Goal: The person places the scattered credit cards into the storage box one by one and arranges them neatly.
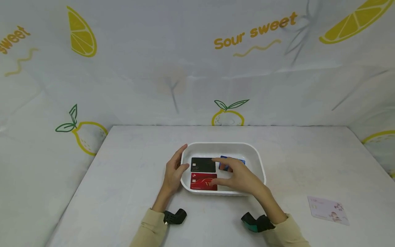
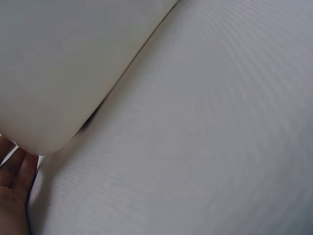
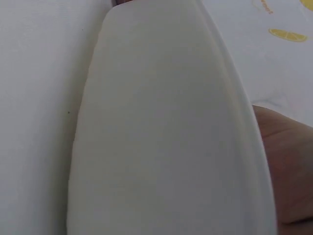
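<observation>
A white tray (image 1: 225, 192) stands on the table, holding a black VIP card (image 1: 202, 165), a red VIP card (image 1: 200, 181) below it and a blue card (image 1: 240, 160) to the right. My left hand (image 1: 172, 175) grips the tray's left end, thumb over the rim and fingers along the outer wall. Over the tray's inside is my right hand (image 1: 240, 176), its thumb and index finger apart. The thumb tip overlaps the red card's right edge, while the index tip reaches the black card. Part of the blue card is hidden behind the fingers. Whether those fingers touch it, I cannot tell.
A pale pink VIP card (image 1: 327, 210) lies on the table (image 1: 139, 147) to the right of the tray. Behind the table hangs a white cloth (image 1: 139, 68) printed with lemons. Each wrist wears a black device (image 1: 175, 216).
</observation>
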